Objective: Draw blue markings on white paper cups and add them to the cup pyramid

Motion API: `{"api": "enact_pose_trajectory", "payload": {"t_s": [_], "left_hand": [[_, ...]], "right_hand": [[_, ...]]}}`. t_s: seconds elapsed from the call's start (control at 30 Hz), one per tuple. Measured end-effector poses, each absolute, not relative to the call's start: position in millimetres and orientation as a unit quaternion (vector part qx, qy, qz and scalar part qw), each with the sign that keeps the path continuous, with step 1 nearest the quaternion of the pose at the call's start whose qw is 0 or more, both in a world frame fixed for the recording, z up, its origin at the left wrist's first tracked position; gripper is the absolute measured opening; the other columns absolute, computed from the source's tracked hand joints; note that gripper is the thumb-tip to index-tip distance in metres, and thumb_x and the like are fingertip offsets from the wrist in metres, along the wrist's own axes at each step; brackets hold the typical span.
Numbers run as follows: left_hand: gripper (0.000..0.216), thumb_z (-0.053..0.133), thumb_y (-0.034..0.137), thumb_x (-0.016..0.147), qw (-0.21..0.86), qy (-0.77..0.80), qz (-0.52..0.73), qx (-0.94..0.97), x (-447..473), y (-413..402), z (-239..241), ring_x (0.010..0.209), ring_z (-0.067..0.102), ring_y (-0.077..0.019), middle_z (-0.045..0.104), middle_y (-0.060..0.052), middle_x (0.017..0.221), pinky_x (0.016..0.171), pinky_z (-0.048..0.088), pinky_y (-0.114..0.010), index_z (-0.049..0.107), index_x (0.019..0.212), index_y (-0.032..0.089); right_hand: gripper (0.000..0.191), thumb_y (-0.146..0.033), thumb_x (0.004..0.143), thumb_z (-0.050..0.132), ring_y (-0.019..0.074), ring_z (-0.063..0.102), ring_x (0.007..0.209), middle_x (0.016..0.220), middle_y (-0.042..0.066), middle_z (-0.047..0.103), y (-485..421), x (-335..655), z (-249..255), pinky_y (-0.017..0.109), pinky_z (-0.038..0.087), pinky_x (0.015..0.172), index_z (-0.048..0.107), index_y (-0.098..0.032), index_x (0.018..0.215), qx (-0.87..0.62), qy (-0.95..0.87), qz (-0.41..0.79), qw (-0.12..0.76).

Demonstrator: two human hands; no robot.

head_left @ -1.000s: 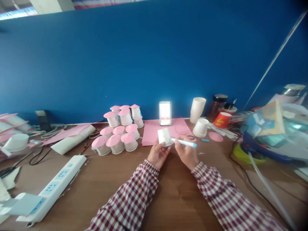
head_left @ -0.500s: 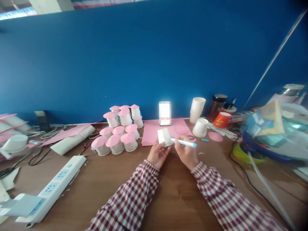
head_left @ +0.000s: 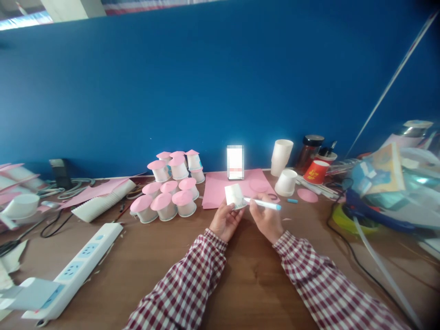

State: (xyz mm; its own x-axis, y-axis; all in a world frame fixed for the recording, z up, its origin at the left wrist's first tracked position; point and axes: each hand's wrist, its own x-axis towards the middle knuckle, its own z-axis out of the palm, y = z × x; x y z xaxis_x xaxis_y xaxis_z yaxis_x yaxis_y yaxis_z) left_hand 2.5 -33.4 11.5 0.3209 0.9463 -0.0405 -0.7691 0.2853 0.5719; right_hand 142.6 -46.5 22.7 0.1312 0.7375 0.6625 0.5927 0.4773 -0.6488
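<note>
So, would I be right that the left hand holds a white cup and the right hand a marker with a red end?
Not red: the head view shows the right hand holding a marker with a light-blue end. The left hand holds a white cup.

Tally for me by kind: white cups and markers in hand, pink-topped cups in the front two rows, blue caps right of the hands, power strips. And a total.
White cup in left hand: 1
Marker in right hand: 1
Pink-topped cups, front two rows: 6
Blue cap: 1
Power strip: 1
Total: 10
</note>
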Motion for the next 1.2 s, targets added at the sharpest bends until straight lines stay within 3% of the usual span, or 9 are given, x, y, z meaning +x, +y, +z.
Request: {"api": "enact_pose_trajectory", "payload": {"t_s": [0.2, 0.37, 1.2], "left_hand": [[0.044, 0.059, 0.013, 0.076, 0.779, 0.209, 0.549, 0.218, 3.2, -33.0, 13.6, 0.083, 0.061, -0.0105, 0.065, -0.003, 0.098, 0.077, 0.049, -0.023, 0.052, 0.118, 0.022], [0.050, 0.058, 0.013, 0.076, 0.779, 0.210, 0.543, 0.234, 4.8, -35.3, 16.8, 0.086, 0.060, -0.0115, 0.063, -0.004, 0.105, 0.080, 0.049, -0.025, 0.047, 0.124, 0.025], [0.051, 0.058, 0.013, 0.076, 0.787, 0.188, 0.527, 0.260, 7.5, -38.8, 13.5, 0.083, 0.060, -0.0106, 0.062, -0.003, 0.102, 0.081, 0.049, -0.025, 0.048, 0.124, 0.026]], "right_hand": [[0.012, -0.030, 0.084, 0.051, 0.0142, 0.057, 0.059, 0.069, 0.001, 0.060, -45.6, 143.7, 25.3, 0.025, 0.049, 0.055, 0.052, -0.019, 0.080, -0.501, -0.608, 0.080, 0.611], [0.010, -0.029, 0.083, 0.052, 0.0145, 0.058, 0.063, 0.074, 0.002, 0.059, -43.3, 144.0, 23.5, 0.027, 0.049, 0.058, 0.052, -0.018, 0.084, -0.497, -0.585, 0.086, 0.635], [0.010, -0.029, 0.085, 0.050, 0.0148, 0.057, 0.066, 0.074, 0.002, 0.060, -48.2, 141.5, 25.0, 0.026, 0.048, 0.060, 0.053, -0.019, 0.084, -0.490, -0.647, 0.058, 0.581]]}}
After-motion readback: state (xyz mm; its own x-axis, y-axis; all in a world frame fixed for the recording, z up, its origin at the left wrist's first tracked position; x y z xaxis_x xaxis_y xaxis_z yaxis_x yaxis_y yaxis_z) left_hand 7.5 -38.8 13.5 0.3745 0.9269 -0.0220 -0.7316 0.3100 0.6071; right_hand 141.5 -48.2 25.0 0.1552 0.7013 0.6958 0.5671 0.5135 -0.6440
